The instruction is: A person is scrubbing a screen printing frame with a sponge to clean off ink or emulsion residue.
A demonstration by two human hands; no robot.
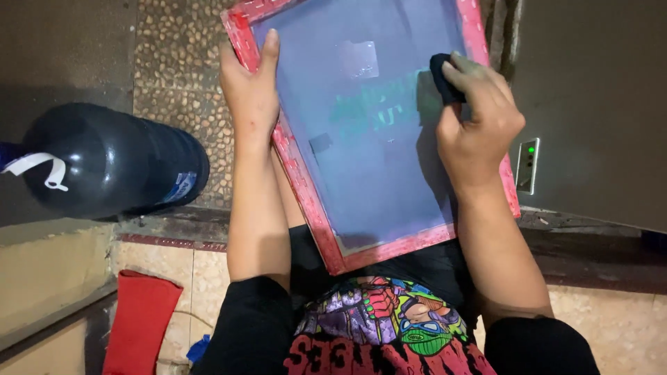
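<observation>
A printing screen with a red wooden frame (299,173) and bluish mesh (368,167) leans tilted against my lap. My left hand (251,90) grips the frame's left rail near the top, thumb lying over onto the mesh. My right hand (479,121) presses a small dark rag (442,76) against the mesh at its upper right, beside a faint green patch (375,107). A pale square of tape (359,59) sits on the mesh above that patch.
A large dark water jug (111,160) with a white strap stands at left on a pebbled floor (177,62). A red cloth (139,319) lies at lower left. At right, a dark panel carries a small switch plate with a green light (528,165).
</observation>
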